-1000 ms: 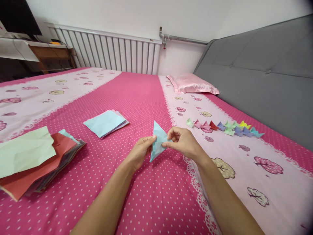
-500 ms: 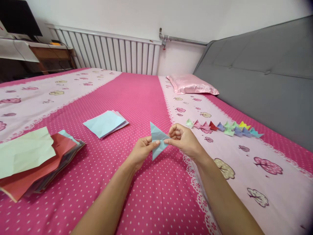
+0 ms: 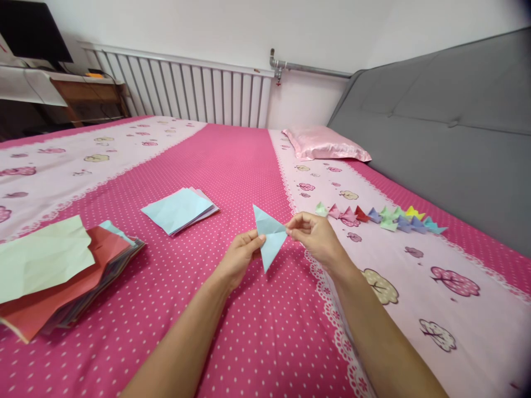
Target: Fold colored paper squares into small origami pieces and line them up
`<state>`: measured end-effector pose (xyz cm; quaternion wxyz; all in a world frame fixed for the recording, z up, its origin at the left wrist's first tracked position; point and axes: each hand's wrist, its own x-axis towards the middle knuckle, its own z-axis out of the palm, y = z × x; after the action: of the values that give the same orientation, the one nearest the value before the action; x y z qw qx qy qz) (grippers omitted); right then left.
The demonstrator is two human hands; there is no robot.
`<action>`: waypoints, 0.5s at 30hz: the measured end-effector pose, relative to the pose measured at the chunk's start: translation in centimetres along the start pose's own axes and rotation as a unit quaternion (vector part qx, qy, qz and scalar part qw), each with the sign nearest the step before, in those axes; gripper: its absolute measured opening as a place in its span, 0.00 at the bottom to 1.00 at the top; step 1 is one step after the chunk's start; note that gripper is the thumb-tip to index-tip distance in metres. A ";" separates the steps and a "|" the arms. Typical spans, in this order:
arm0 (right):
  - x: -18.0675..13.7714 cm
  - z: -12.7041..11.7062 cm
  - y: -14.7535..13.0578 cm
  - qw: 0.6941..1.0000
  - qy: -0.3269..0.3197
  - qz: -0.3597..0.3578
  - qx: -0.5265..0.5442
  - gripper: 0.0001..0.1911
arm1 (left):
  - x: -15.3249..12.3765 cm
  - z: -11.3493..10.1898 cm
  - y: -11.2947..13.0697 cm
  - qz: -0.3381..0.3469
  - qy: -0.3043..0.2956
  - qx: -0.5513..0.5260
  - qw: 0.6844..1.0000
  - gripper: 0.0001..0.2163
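Observation:
A light blue folded paper triangle (image 3: 270,236) is held up over the pink dotted bedspread, its long edge on the left and one corner pointing right. A crease runs across its middle. My left hand (image 3: 243,251) pinches the long edge, thumb on the near face and fingers behind. With thumb and fingertips, my right hand (image 3: 313,232) grips the right corner. Left of my hands lies a small stack of paper sheets (image 3: 178,210), a light blue one on top. A group of small folded paper pieces (image 3: 384,215) in several colours stands to the right.
A larger paper pile (image 3: 45,254), pale green over red, lies at the left. Beyond are a pink pillow (image 3: 326,143), a grey padded headboard (image 3: 448,105) and a white radiator (image 3: 178,85). A desk (image 3: 83,91) with a monitor (image 3: 33,33) stands at the far left.
My right thumb has moved from the middle of the paper triangle out to its right corner. The triangle has turned slightly, and my left thumb has shifted a little left.

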<state>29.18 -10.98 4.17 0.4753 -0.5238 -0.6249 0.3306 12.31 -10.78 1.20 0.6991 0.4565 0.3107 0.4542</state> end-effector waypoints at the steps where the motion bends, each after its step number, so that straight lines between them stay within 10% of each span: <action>1: -0.1 0.3 0.0 0.999 0.021 -0.020 -0.046 0.03 | 0.0 0.0 -0.1 0.004 0.003 0.004 1.000 0.10; 6: -0.9 1.9 -0.6 0.986 0.025 -0.078 -0.148 0.07 | 0.0 0.0 -0.3 0.020 0.014 0.011 1.000 0.11; 15: -0.7 2.3 -0.3 0.995 -0.082 0.037 0.031 0.25 | -0.4 0.7 0.6 0.024 -0.025 0.009 0.999 0.15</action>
<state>26.91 -11.55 3.51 0.4263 -0.5026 -0.6310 0.4092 12.52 -11.32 2.00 0.6910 0.4815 0.2864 0.4569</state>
